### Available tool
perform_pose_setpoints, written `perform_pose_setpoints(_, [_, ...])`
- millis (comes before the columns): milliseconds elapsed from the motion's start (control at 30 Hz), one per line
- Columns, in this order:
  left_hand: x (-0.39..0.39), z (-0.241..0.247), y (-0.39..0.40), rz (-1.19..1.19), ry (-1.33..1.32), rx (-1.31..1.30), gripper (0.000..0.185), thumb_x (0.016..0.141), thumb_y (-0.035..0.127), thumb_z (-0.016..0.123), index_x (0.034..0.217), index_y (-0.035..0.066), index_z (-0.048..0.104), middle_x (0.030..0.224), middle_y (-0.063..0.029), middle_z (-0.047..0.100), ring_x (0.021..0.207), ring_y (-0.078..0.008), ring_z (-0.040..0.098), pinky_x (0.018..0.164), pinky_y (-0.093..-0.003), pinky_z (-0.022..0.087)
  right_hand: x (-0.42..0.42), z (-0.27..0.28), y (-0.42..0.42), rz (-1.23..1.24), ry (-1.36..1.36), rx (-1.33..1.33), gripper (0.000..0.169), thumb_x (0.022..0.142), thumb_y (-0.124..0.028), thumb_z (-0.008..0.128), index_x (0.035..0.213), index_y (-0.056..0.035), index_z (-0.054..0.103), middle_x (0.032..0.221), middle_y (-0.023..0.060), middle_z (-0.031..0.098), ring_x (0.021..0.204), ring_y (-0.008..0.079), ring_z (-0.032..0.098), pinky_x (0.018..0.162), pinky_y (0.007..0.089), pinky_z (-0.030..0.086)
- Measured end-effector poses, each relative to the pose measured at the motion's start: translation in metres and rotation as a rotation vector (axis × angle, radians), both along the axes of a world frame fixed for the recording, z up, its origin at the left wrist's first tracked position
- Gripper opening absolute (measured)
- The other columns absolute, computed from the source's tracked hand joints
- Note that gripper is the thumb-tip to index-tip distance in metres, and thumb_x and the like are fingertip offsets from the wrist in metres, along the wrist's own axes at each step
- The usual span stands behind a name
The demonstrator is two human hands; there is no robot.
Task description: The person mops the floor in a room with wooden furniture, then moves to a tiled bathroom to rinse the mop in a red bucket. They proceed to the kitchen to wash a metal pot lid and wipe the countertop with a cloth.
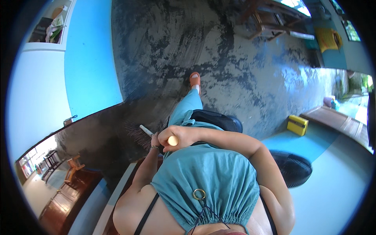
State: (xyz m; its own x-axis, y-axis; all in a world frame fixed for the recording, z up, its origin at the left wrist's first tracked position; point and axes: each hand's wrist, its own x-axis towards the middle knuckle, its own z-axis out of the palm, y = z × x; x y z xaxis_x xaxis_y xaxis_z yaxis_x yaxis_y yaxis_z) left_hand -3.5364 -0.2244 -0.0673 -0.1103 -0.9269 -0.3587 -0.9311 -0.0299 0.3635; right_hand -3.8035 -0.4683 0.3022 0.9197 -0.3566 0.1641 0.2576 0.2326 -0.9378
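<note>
My right forearm crosses my waist, and my right hand (183, 138) is closed in a fist around the upper end of a broom handle (172, 140). The round, cream-coloured butt of that handle faces up out of the fist. Just beyond, my left hand (155, 140) grips farther down the shaft, partly hidden behind the right fist. A whitish length of shaft shows past my left fingers. Stiff brown broom bristles (135, 133) spread over the dark floor at my left. The middle of the broom is hidden by my hands.
The worn concrete floor (176, 38) stretches ahead, beside a blue-and-white wall corner (91, 73). A black object with mesh (217, 119) is at my waist. Wooden furniture (273, 26) stands ahead right; a yellow box (297, 125) and black fan (290, 169) are at right.
</note>
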Motion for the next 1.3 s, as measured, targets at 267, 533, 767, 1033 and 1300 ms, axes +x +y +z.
perform_pose_setpoints(267, [-0.107,0.038,-0.166,0.549,0.193,0.14,0.02,0.074,0.018,0.063,0.091,0.007,0.067,0.097,-0.0202,0.061,0.096,-0.0381,0.057,0.082,-0.0423,0.048,-0.054,0.011,-0.166,0.006,0.21,-0.047,0.021,0.08,-0.008,0.07,0.069,-0.0005,0.053,0.069,0.007,0.054,0.067,0.0183,0.054,0.064,0.0307,0.043])
perform_pose_setpoints(533, [-0.199,0.099,-0.29,0.79,0.292,0.103,0.019,0.076,0.02,0.063,0.09,0.008,0.068,0.1,-0.0199,0.061,0.094,-0.0377,0.058,0.081,-0.0413,0.049,-0.096,0.024,-0.277,0.199,0.247,-0.047,0.02,0.076,-0.006,0.071,0.071,-0.0011,0.052,0.07,0.0081,0.053,0.066,0.0205,0.053,0.063,0.0319,0.042])
perform_pose_setpoints(767, [-0.307,0.103,-0.363,1.122,0.129,-0.006,0.014,0.071,0.017,0.07,0.084,0.012,0.068,0.107,-0.0174,0.06,0.099,-0.0366,0.058,0.087,-0.0408,0.048,-0.179,0.011,-0.364,0.313,0.151,-0.153,0.014,0.074,0.0,0.07,0.076,0.0002,0.057,0.072,0.0092,0.056,0.067,0.0236,0.056,0.064,0.0326,0.044])
perform_pose_setpoints(1033, [-0.472,0.128,-0.533,1.313,0.204,0.087,0.021,0.068,0.023,0.073,0.088,0.02,0.069,0.109,-0.0086,0.059,0.099,-0.0312,0.059,0.084,-0.041,0.049,-0.327,0.039,-0.502,0.257,0.182,-0.389,0.009,0.073,0.005,0.069,0.077,0.0006,0.063,0.08,0.0103,0.066,0.083,0.0224,0.064,0.088,0.0403,0.049])
perform_pose_setpoints(1300, [-0.583,0.137,-0.694,1.29,0.597,-0.381,0.02,0.07,0.011,0.071,0.09,0.012,0.067,0.094,-0.0112,0.066,0.094,-0.0331,0.059,0.081,-0.0428,0.047,-0.369,0.127,-0.557,0.159,0.219,-0.583,0.011,0.076,0.008,0.059,0.076,-0.0011,0.052,0.07,0.0118,0.058,0.07,0.0204,0.057,0.082,0.0445,0.048])
